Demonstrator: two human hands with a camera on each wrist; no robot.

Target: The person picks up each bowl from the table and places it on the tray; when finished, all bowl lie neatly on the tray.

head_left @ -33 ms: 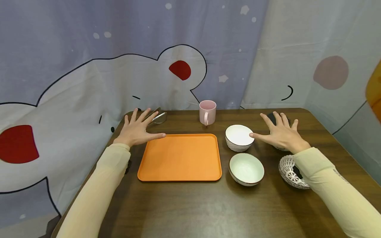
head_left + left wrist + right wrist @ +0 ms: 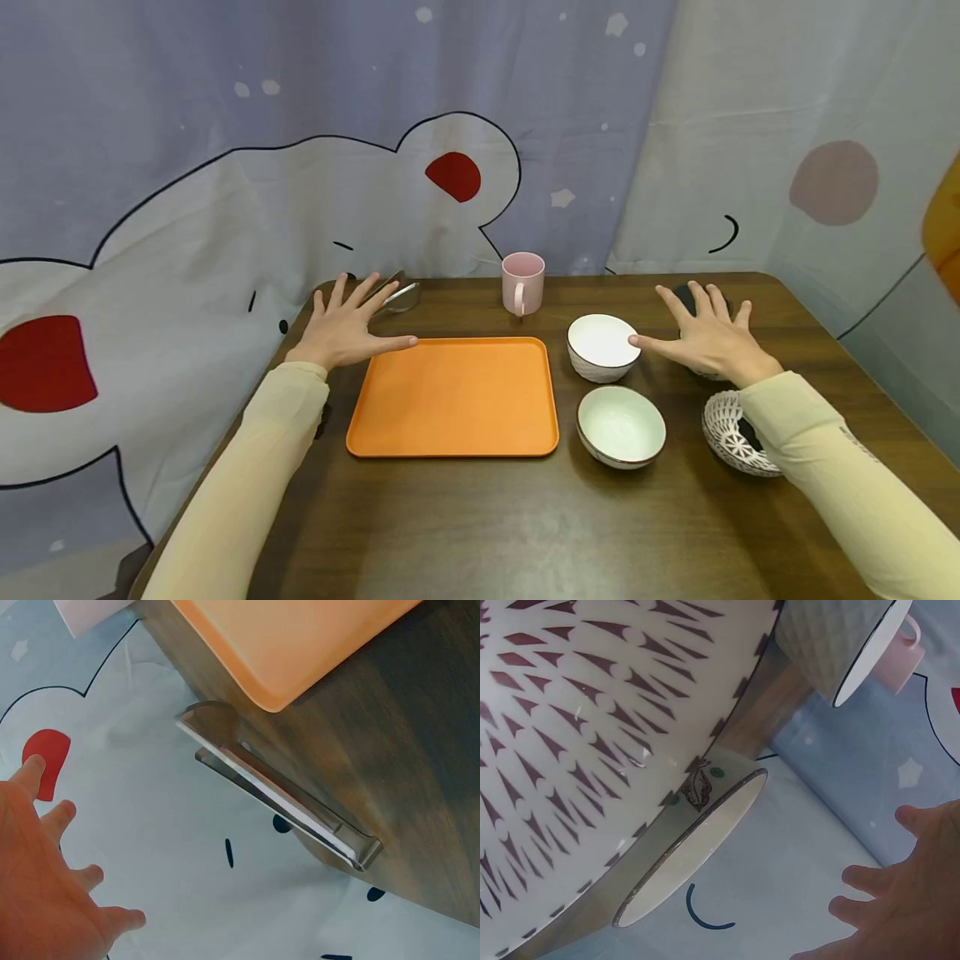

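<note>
Near right: white, brown-patterned round bowl [image 2: 723,429]. Farther, fingers spread wide: left hand [image 2: 341,333] and right hand [image 2: 712,337]. Behind the right hand: cream round bowl [image 2: 697,847], painted motif [image 2: 698,789] visible only in the right wrist view. Far left: silver metal tongs [image 2: 266,787], full-length only in the left wrist view.

On the bench [image 2: 480,525], the tray [image 2: 459,400] lies to the left hand's [image 2: 345,329] right, the tongs [image 2: 405,297] just past its fingertips. Between the hands, farther back, stands the mug [image 2: 522,283]. Left of the right hand [image 2: 708,333] sit the back bowl [image 2: 602,343] and front bowl [image 2: 621,425]; a third bowl [image 2: 694,851] lies partly behind it, a fourth bowl [image 2: 723,427] by its wrist.
</note>
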